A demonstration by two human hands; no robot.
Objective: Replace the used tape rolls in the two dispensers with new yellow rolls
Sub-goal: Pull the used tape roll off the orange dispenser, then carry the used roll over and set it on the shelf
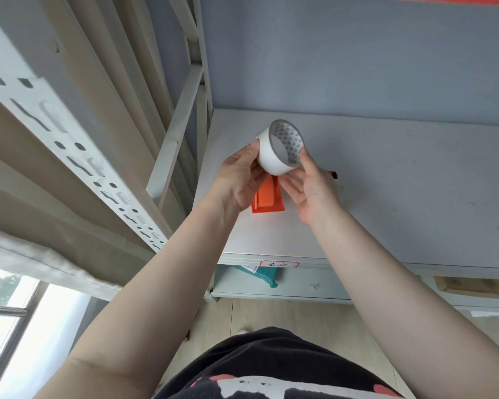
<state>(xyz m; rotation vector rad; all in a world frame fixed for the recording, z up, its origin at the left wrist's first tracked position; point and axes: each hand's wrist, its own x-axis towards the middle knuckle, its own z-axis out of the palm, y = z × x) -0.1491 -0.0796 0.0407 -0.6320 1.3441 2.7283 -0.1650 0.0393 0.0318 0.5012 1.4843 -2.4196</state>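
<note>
On the lower shelf, near the floor, a teal dispenser [260,273] waits. Above it, an orange dispenser [267,198] lies on the grey shelf [401,182], partly hidden by the person's hands. The left hand [238,180] and right hand [311,191] pinch a white tape roll [274,155] between fingertips, lifted just over the orange dispenser. No yellow roll is in sight; the swap appears barely begun.

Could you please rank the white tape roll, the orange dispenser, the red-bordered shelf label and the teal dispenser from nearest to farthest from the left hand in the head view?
1. white tape roll, held in the left hand
2. orange dispenser, directly beneath
3. red-bordered shelf label, on shelf front edge
4. teal dispenser, on lower shelf
</note>
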